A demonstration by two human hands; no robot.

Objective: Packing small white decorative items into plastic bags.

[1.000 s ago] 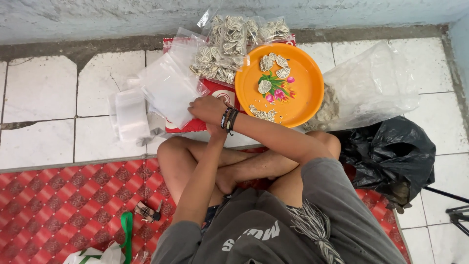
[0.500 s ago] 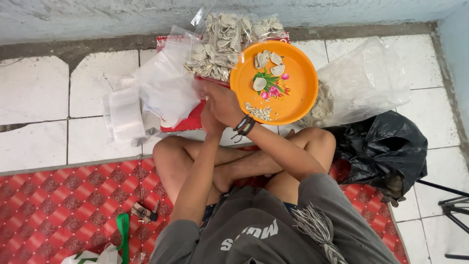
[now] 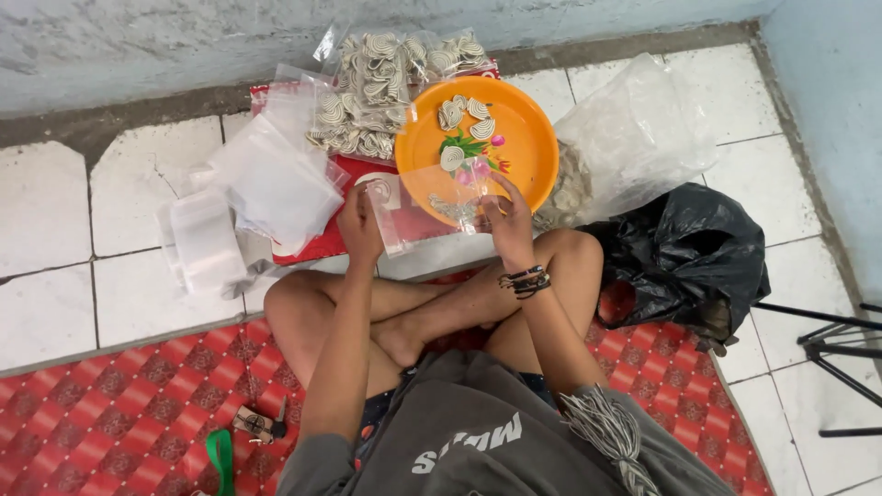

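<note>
White floor tiles [image 3: 55, 211] are being worked over, where a clear bag [image 3: 423, 207], seemingly unfilled, is being pinched by the left hand [image 3: 360, 225] and right hand [image 3: 508, 220], filled packets [image 3: 377, 92] lying at eleven o'clock of the orange plate [image 3: 524, 138].

My only view comes from a head-worn camera, looking steeply down, close over crossed legs toward the wall ahead.

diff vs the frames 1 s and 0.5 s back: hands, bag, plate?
Left hand and right hand, crossed together before, have parted and now stretch a clear plastic bag between them in front of the orange plate. Plate, stack of empty bags and black bag stayed put.
</note>
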